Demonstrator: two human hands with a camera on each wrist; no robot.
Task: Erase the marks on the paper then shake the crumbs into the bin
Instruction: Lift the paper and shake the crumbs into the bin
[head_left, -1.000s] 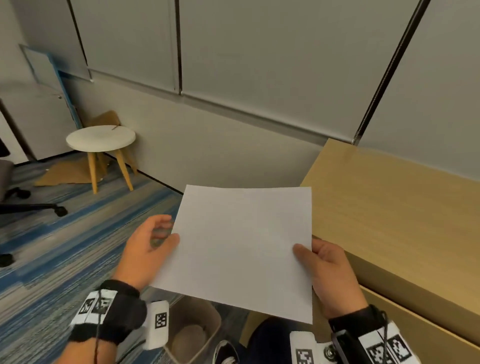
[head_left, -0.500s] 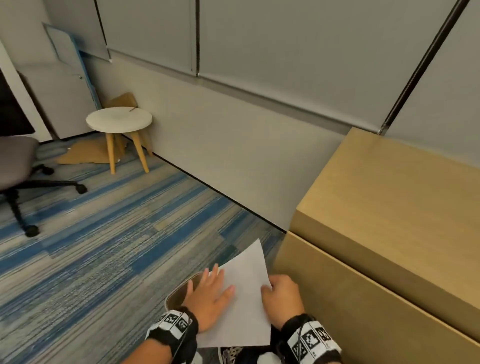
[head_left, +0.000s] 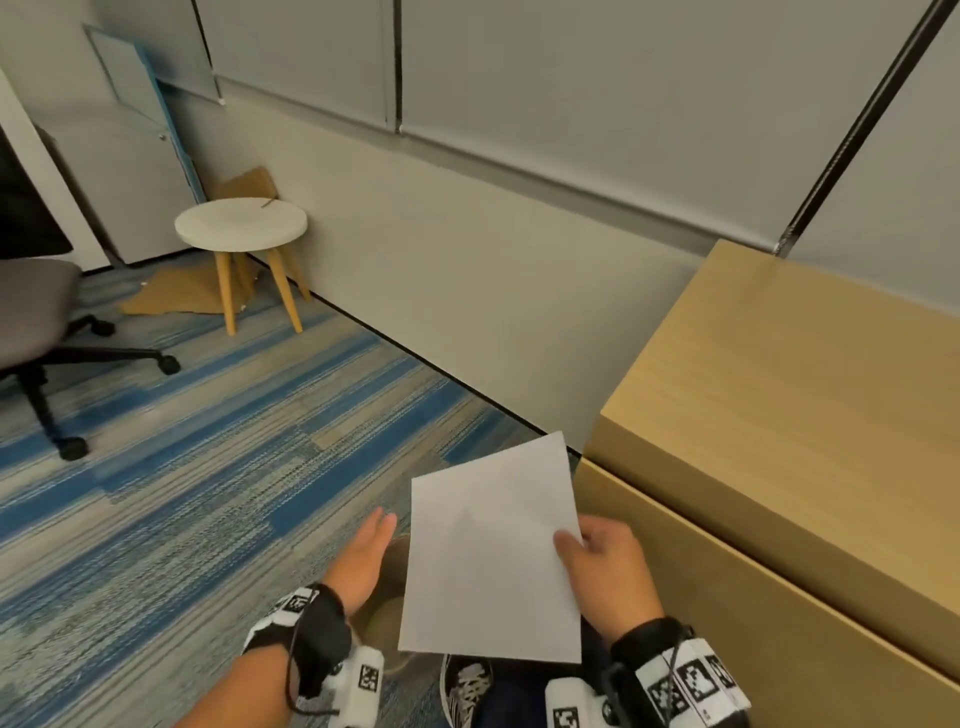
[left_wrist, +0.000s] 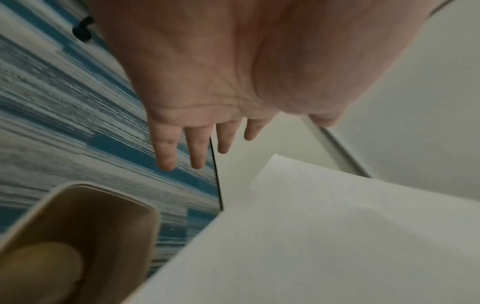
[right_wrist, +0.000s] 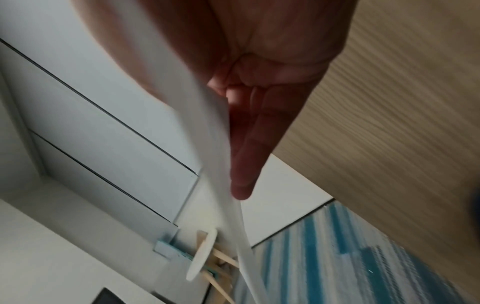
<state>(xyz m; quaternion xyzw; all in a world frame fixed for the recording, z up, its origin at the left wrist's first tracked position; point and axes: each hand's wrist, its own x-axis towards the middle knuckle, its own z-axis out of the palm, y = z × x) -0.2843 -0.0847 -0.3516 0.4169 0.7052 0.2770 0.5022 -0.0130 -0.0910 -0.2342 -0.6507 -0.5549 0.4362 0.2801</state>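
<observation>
The white sheet of paper (head_left: 493, 561) hangs low in front of me, and no marks show on its face. My right hand (head_left: 587, 551) pinches its right edge, thumb on top. The right wrist view shows the sheet (right_wrist: 207, 123) edge-on and blurred against my fingers (right_wrist: 246, 154). My left hand (head_left: 366, 551) is just left of the sheet, apart from it, with straight fingers (left_wrist: 197, 148) and nothing in it. The beige bin (head_left: 387, 613) stands on the floor under the sheet and the left hand; its open top (left_wrist: 78, 236) shows in the left wrist view beside the paper (left_wrist: 324, 246).
A light wooden desk (head_left: 779, 415) fills the right side, close to my right hand. My shoe (head_left: 467, 680) is beside the bin. A round white stool (head_left: 241, 223) and an office chair (head_left: 31, 291) stand far left on the blue striped carpet.
Half a second ago my left hand lay flat on the sheet, low over the bin. It has since come off to the left, and the right hand alone holds the sheet, now higher.
</observation>
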